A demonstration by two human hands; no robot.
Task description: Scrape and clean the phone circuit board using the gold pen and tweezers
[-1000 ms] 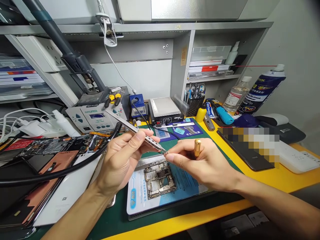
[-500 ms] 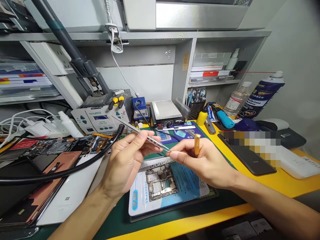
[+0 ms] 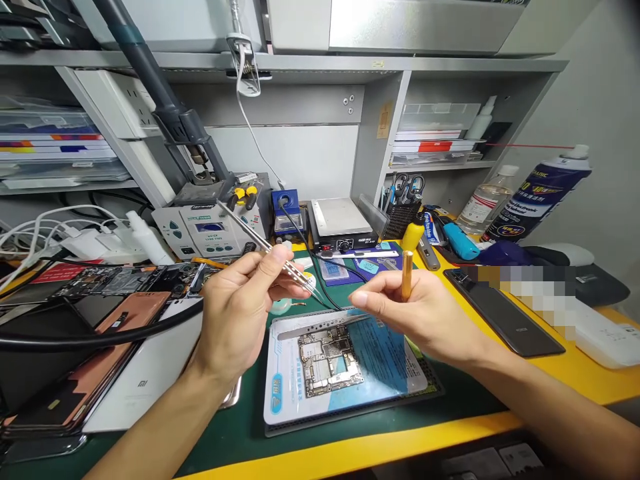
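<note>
My left hand (image 3: pixel 245 300) pinches a pair of silver tweezers (image 3: pixel 260 241), whose tips point down to the right. My right hand (image 3: pixel 405 300) is closed round a gold-coloured cylindrical handle (image 3: pixel 407 275) that stands up between its fingers; its thumb and index finger meet to the right of the tweezer tips, with a gap between. Below both hands, a phone circuit board (image 3: pixel 330 363) lies on a white and blue printed plate (image 3: pixel 383 373), which rests on the green mat (image 3: pixel 240 440).
Opened phones and a white back cover (image 3: pixel 145 380) are at the left, crossed by a black hose (image 3: pixel 100 340). Behind stand a soldering station (image 3: pixel 210 230) and a small hot plate (image 3: pixel 343 223). At right are a dark phone (image 3: pixel 505 313) and a spray can (image 3: pixel 540 193).
The tweezer tips have parted from my right fingertips, and my left hand has moved left. The whole view has shifted slightly, with the shelf things now further right.
</note>
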